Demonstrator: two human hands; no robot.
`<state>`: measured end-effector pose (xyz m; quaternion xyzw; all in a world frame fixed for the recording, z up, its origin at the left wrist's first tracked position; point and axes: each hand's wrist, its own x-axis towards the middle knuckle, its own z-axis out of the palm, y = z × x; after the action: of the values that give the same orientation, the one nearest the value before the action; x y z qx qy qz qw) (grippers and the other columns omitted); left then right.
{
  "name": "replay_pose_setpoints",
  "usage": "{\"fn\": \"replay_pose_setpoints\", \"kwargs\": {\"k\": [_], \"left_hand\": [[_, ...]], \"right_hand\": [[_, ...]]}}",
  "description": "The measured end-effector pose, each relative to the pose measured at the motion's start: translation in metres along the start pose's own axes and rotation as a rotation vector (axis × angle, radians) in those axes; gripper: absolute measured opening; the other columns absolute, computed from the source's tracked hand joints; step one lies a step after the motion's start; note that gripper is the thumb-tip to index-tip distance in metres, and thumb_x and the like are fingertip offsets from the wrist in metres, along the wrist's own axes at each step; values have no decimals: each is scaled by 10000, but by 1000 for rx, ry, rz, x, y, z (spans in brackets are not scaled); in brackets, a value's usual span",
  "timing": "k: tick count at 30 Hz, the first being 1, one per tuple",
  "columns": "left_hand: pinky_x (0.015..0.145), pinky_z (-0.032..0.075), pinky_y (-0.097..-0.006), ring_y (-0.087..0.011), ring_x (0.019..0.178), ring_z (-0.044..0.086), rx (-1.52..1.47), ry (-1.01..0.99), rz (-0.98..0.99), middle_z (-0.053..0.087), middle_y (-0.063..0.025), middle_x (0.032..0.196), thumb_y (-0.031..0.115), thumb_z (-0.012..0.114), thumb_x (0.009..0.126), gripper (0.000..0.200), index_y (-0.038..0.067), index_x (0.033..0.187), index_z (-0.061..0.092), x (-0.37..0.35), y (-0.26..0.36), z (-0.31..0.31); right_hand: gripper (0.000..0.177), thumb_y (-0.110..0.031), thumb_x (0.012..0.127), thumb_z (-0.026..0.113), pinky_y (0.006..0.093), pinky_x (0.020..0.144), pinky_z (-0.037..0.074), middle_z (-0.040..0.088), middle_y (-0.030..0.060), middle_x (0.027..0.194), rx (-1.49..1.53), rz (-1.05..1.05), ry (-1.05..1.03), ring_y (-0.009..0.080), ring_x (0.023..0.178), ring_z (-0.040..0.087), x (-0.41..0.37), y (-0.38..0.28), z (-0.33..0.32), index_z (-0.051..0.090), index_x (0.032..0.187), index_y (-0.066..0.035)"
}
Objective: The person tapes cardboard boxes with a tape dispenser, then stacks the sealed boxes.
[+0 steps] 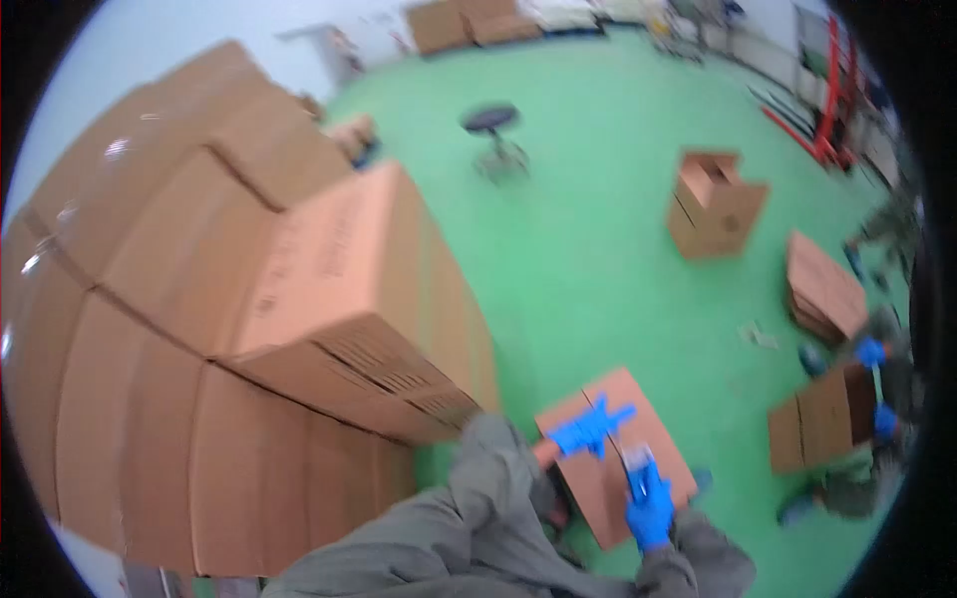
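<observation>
Over the closed brown cardboard box [588, 490] on the green floor [598, 289], I can see the person's two blue-gloved hands. The left hand [593, 429] is released, its fingers spread above the flaps; whether it touches the cardboard I can't tell. The right hand [648, 506] grasps a small, pale, partly clear object [636, 457], too blurred to identify, over the same box. To the left stands a tall stack of large brown cartons [249, 468]. Farther out are an open-topped brown box [713, 214] and a round dark stool [490, 118]. On the right, a co-worker's blue-gloved hands [884, 421] are at another open carton [812, 424].
</observation>
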<state>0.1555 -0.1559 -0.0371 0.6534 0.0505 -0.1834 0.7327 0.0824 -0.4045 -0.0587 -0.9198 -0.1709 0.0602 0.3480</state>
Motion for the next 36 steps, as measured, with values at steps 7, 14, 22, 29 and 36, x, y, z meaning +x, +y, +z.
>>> {"fn": "replay_pose_setpoints", "kwargs": {"k": [7, 14, 22, 29, 36], "left_hand": [[457, 453, -312, -143, 525, 527, 295, 250, -99, 514, -72, 675, 571, 528, 893, 555, 19, 942, 488, -3, 17, 4], [834, 469, -429, -303, 879, 592, 811, 87, 191, 559, -213, 970, 599, 393, 930, 739, -79, 1221, 444, 66, -75, 28], [931, 429, -457, -381, 1033, 589, 819, 73, -149, 594, -294, 1139, 705, 363, 872, 862, -101, 1086, 581, 56, -15, 65], [850, 450, -464, -387, 922, 597, 821, 39, -81, 624, -250, 1001, 604, 447, 890, 669, -38, 944, 626, 47, 3, 72], [804, 455, -461, -374, 901, 583, 780, 117, -62, 616, -225, 969, 547, 483, 893, 575, -11, 873, 622, 48, -6, 67]], "right_hand": [[820, -112, 736, 664, 494, 641, 472, 497, 219, 966, -87, 23, 54, 430, 783, 581, -3, 2, -7, 305, 1468, -198], [822, -55, 666, 621, 498, 626, 471, 496, 217, 937, -8, -19, 84, 427, 760, 571, -13, -2, -9, 358, 1435, -175], [815, -81, 647, 618, 503, 615, 465, 492, 205, 906, 38, -44, 113, 418, 720, 559, -9, 5, -5, 392, 1420, -211], [834, -80, 648, 626, 502, 610, 469, 496, 199, 907, -10, -13, 101, 418, 722, 561, -8, 0, -11, 375, 1431, -222], [813, -95, 660, 636, 496, 637, 483, 497, 198, 913, 5, -55, 99, 416, 741, 573, -9, 10, -1, 382, 1424, -211]]}}
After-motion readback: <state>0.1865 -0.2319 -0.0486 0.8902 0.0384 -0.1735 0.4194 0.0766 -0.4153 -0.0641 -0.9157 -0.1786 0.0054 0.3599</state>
